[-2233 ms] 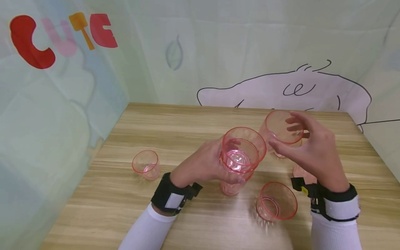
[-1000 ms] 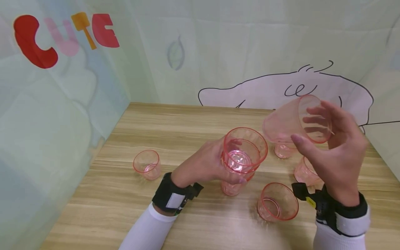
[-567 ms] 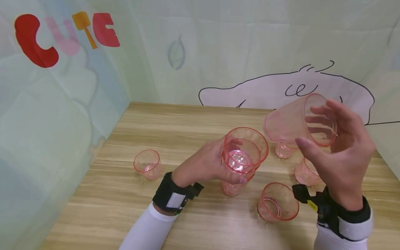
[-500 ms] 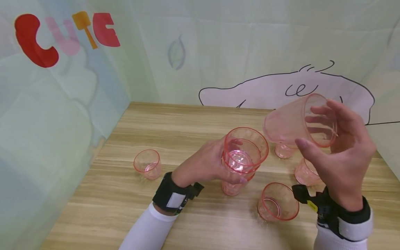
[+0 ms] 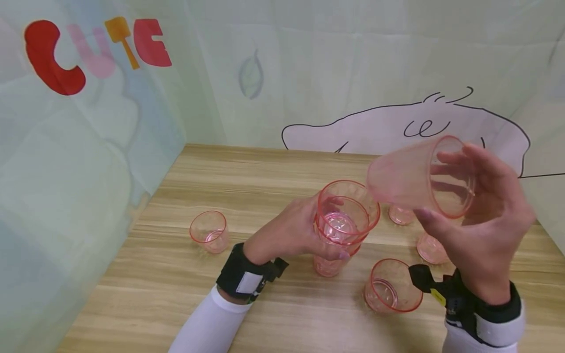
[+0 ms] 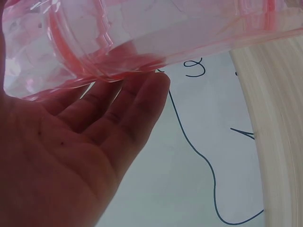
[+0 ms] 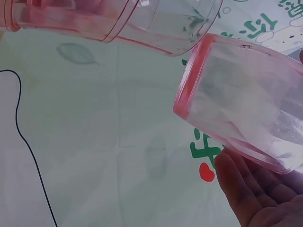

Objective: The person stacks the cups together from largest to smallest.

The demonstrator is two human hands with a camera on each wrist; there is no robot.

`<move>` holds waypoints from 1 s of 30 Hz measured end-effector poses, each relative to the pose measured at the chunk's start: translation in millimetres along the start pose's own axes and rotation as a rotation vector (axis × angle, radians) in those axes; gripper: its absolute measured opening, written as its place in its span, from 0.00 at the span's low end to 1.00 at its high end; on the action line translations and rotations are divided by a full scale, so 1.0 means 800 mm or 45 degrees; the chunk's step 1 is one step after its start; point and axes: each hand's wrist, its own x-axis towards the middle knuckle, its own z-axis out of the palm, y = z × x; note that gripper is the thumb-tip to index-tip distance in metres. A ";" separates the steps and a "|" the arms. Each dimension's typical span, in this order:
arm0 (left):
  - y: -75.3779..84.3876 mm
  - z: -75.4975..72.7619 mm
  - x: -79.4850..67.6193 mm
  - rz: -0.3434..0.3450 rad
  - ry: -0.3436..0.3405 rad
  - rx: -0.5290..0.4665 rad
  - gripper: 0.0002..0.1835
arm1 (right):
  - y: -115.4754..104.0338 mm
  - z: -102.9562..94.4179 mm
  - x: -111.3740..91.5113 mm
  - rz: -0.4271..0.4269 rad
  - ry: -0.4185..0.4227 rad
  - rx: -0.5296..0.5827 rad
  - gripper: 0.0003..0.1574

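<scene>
Farther to the right than about two seconds ago, the right hand (image 5: 490, 223) has its pink cup (image 5: 401, 176) tipped more onto its side. The left hand (image 5: 300, 233) stays in almost the same spot. The right hand pinches the pink cup near its rim, up in the air over the tabletop (image 5: 247, 179). You can see its fingers through the cup. The cup's mouth points right and its bottom points left, just beside the rim of the stack of cups (image 5: 342, 233). I cannot tell if they touch. The left hand is curled around that stack, with its thumb in front. The stack is mostly upright, one cup inside another. A black band (image 5: 243, 274) goes around the left wrist, over a white sleeve (image 5: 212, 321). The right wrist has a black and white band (image 5: 483, 309).

More pink cups are on the tabletop. One near cup (image 5: 392, 287) stands close to the right wrist. Past it are a side cup (image 5: 431, 249) and a back cup (image 5: 400, 214), both partly hidden. One far-left cup (image 5: 209, 230) stands alone. Behind, a pale cloth (image 5: 353, 59) has big letters (image 5: 118, 30) that spell CUTE, a leaf (image 5: 250, 77) and a white animal drawing (image 5: 375, 131).
</scene>
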 end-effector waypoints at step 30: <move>-0.001 -0.001 -0.001 -0.025 -0.007 -0.026 0.46 | 0.003 0.015 -0.017 0.072 -0.432 -0.070 0.55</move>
